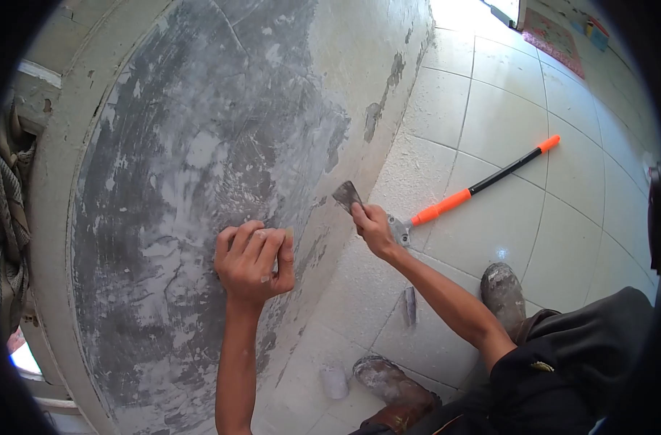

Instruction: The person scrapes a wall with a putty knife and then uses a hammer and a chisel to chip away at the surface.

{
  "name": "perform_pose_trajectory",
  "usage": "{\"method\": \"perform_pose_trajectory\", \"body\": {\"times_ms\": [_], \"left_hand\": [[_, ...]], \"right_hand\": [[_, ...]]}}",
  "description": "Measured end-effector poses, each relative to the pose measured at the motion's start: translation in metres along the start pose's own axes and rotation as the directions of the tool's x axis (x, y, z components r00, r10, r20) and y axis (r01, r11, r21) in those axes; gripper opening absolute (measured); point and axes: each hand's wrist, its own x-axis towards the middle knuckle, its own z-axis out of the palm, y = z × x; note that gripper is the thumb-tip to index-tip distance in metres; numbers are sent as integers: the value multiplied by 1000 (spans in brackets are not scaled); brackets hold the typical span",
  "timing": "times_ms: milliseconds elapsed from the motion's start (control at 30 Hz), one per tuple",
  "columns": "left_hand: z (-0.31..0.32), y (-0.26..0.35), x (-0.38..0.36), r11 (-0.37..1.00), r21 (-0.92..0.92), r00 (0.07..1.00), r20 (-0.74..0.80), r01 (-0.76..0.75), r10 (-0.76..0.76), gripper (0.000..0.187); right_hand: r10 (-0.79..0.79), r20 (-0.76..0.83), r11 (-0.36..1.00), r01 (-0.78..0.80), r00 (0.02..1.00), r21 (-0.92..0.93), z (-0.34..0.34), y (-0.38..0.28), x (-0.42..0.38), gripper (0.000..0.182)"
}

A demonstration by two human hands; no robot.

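My left hand is against the patchy grey and white wall, its fingers curled; whether something small is between thumb and fingers I cannot make out. My right hand is wrapped round a scraper with a flat, dirty blade. The blade points up and left, close to the wall's lower part. Beyond my right hand, an orange and black pole with a grey metal head lies on the tiled floor.
White dust and crumbs cover the floor tiles along the wall. A small cylinder and a greyish piece lie near my dusty boots. Cloth hangs at the far left. A pink mat is at the top right.
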Motion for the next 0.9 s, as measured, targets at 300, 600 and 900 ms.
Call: {"method": "perform_pose_trajectory", "body": {"times_ms": [300, 600, 900], "left_hand": [[1, 1, 0, 999, 34, 1000, 16, -20, 20, 3], [-1, 2, 3, 1000, 1, 1000, 4, -15, 15, 6], [1, 3, 3, 1000, 26, 1000, 27, -1, 1, 4]], "right_hand": [[64, 192, 892, 30, 979, -451, -3, 11, -6, 67], [13, 168, 822, 85, 986, -564, -28, 29, -13, 63], [32, 235, 810, 112, 972, -576, -15, 26, -10, 60]]}}
